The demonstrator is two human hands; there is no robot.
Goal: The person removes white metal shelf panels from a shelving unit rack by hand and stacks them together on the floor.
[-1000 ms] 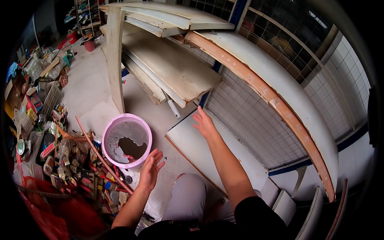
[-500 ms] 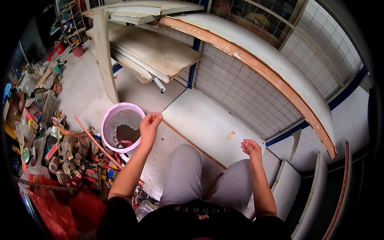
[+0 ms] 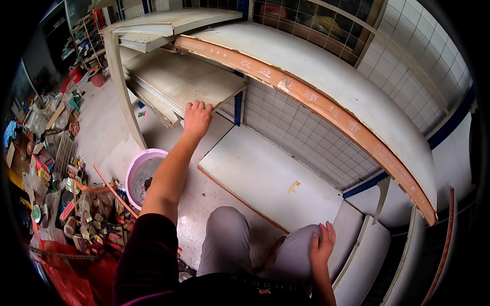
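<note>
left grip (image 3: 198, 120) at shelf (image 3: 186, 76), bucket (image 3: 143, 168) behind forearm (image 3: 171, 178)

Open room lay between upper shelf (image 3: 306, 61) and low shelf (image 3: 255, 163), enterable from the front; gridded panel (image 3: 306, 127) closed the back. Boards (image 3: 184, 76) blocked forward passage at left hand (image 3: 197, 120); bucket (image 3: 139, 178) obstructed low shelf's left side.

I'm on the left head fisheye, looking down and forward over nearby knees (image 3: 225, 229) toward white shelving (image 3: 184, 76).
</note>
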